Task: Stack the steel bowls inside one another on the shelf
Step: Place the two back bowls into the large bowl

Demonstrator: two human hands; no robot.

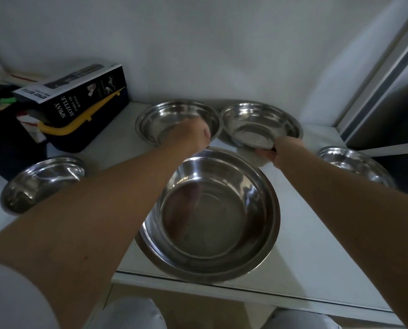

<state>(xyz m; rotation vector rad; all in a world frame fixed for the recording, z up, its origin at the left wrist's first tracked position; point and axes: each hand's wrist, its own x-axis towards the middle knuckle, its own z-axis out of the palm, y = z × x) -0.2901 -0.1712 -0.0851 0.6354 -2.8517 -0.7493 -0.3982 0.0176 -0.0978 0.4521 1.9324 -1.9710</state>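
A white shelf (pixel 300 224) against a pale wall carries five steel bowls. The largest bowl (pixel 212 212) sits at the front edge, between both forearms. The left hand (pixel 188 135) is closed on the near rim of the back-left bowl (pixel 165 115). The right hand (pixel 273 154) pinches the near rim of the back-right bowl (pixel 259 124), which tilts up. Two more bowls lie far left (pixel 41 181) and far right (pixel 357 163); a spray bottle box (pixel 79 100) stands behind.

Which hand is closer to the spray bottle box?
Left. The left hand sits at the back-left bowl, right of the spray bottle box. The right hand grips the back-right bowl, farther away.
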